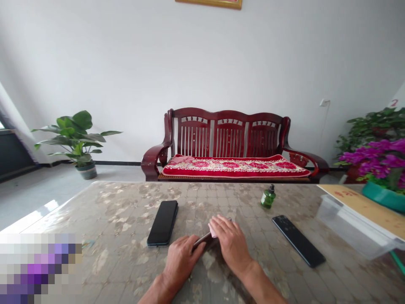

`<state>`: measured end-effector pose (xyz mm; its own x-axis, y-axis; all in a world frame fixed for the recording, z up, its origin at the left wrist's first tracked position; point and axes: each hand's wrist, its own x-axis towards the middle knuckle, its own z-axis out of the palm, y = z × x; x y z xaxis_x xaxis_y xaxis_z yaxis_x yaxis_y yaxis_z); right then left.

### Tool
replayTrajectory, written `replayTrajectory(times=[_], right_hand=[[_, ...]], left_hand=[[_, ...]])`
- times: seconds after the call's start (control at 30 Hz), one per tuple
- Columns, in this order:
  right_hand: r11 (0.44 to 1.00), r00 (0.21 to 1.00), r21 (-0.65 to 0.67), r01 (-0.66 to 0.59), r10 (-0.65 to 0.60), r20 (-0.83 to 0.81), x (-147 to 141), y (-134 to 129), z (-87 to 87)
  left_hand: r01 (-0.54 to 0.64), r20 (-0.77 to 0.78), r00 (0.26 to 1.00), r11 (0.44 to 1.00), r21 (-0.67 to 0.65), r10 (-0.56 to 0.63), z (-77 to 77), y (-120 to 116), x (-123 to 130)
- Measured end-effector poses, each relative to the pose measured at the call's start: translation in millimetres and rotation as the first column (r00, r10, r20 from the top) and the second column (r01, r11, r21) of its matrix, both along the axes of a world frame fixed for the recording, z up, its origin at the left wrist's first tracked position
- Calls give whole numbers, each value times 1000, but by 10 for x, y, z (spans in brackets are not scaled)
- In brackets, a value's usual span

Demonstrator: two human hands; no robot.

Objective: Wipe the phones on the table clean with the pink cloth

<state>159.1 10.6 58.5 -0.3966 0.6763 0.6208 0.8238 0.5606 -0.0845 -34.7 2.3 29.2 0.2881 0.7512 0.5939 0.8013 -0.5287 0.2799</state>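
My left hand [181,256] is closed on one end of a thin, flat, phone-like object [201,240], seen almost edge-on above the table. My right hand [233,245] presses a small pink cloth [212,230] against the other end of that object. Most of the object and much of the cloth are hidden by the fingers. A black phone [163,223] lies beyond my left hand, to its left. To the right of my right hand, a dark phone [298,240] rests on the table, and a small green pump bottle [268,197] stands upright farther back.
A patterned cover lies over the table [120,261]. At the right are a clear plastic box [344,230], a tan board [363,207] and purple flowers in a teal pot [384,196]. Behind stands a wooden bench [228,135]; a potted plant [86,171] is at the left.
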Motion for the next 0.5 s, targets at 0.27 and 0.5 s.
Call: replayTrajectory(times=[0.27,0.5], right_hand=[[1000,999,-12,-5,4,-47,-50,-76,15],[999,996,1,41,-41,-85,82,32,-44]], left_hand=[[2,-38,999,1000,21,-1,-51,38,13],[-13,-58,998,996,86,18,-10,20,22]])
